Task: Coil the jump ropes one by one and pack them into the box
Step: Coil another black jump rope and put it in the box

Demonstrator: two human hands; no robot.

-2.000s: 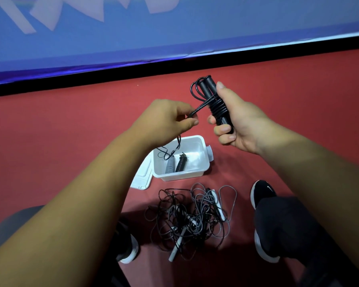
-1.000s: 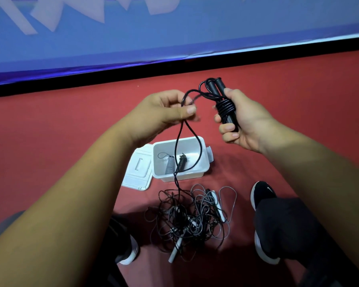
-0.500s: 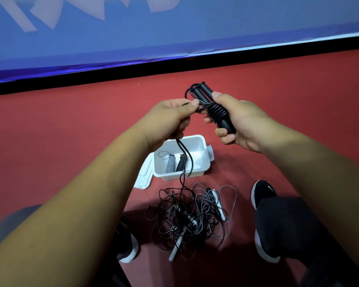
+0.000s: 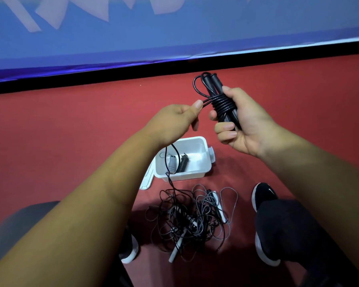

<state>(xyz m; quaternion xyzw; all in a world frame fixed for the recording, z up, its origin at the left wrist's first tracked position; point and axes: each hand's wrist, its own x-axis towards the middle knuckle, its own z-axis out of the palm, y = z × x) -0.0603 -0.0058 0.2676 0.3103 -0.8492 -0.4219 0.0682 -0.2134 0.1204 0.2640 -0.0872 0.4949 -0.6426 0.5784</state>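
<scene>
I am looking down through the head camera. The right hand (image 4: 249, 125) is gripping two black handles (image 4: 214, 81) side by side, with its fingers curled round them. A black rope (image 4: 222, 104) is wound round the handles in tight turns, and a small loop is sticking up at the top. The left hand (image 4: 174, 121) is pinching the rope just beside those turns, between thumb and finger. The rest of the rope is hanging down from under the left hand, passing in front of the box (image 4: 203, 172) and running into the pile (image 4: 191, 216).

The white box is sitting open on the red floor (image 4: 71, 131). A grey coil (image 4: 172, 163) and a black coil (image 4: 183, 162) are lying inside it, side by side. Its lid (image 4: 146, 181) is lying at its left side. The pile of tangled ropes is lying just in front of the box, between the two black shoes.

The right shoe (image 4: 263, 195) is showing a small white mark (image 4: 270, 191) that is too small for me to read. The blue banner (image 4: 174, 34) behind is showing big pale shapes, cut off at the top, so I cannot read them.
</scene>
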